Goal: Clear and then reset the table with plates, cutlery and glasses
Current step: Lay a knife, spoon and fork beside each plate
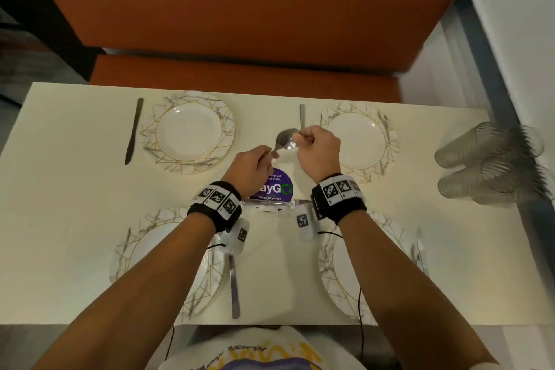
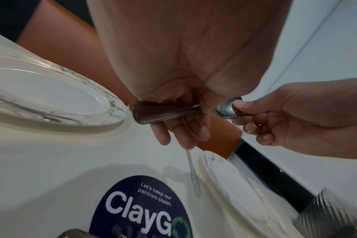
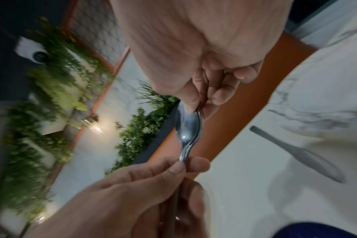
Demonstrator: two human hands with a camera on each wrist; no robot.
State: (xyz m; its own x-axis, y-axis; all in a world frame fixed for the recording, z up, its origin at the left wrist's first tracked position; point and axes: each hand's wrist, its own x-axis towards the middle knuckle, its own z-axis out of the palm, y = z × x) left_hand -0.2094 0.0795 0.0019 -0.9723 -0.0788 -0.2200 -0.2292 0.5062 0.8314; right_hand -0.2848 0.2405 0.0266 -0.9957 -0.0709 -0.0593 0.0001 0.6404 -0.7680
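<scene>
Steel spoons [image 1: 285,140] pinched between both hands [image 1: 319,149] above purple "ClayGo" sticker [image 1: 274,189] ("Clean as you go").

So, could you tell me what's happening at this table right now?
A person is setting the table. Both hands hold nested spoons above the middle: the left hand grips the handles, the right hand pinches the bowls, seemingly separating one. Four plates are laid, with a knife beside the far left one. The cups lie at the right edge.
</scene>
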